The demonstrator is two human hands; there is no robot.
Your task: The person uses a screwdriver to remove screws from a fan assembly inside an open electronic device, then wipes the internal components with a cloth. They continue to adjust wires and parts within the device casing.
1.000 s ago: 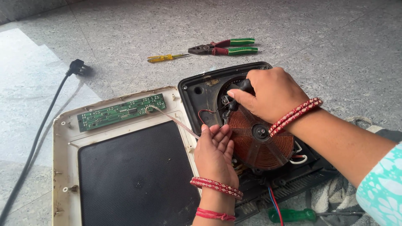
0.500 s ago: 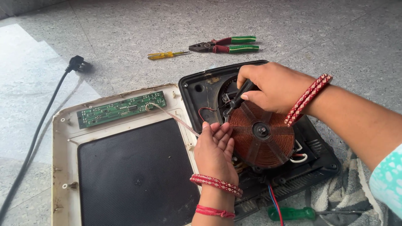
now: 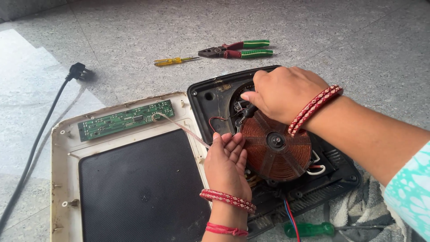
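Note:
An opened induction cooker lies on the stone floor. Its black base [image 3: 215, 96] holds a round copper coil [image 3: 275, 145]. My right hand [image 3: 284, 94] is closed on a small dark part at the coil's far edge. With fingers together, my left hand [image 3: 226, 159] rests palm up against the coil's left rim and holds nothing. The cream top cover [image 3: 60, 179] lies flipped to the left, showing its black glass panel [image 3: 139, 188] and a green circuit board [image 3: 125, 120], joined to the base by a ribbon cable [image 3: 181, 127].
Green-handled pliers [image 3: 239, 49] and a yellow screwdriver [image 3: 172, 60] lie on the floor beyond the cooker. A black power cord with its plug [image 3: 76, 71] runs along the left. A green-handled screwdriver [image 3: 309, 229] lies on a grey cloth [image 3: 358, 215] at the bottom right.
My right hand has shifted slightly along the coil's far edge, uncovering more of the coil. My left hand stays against the coil's left rim.

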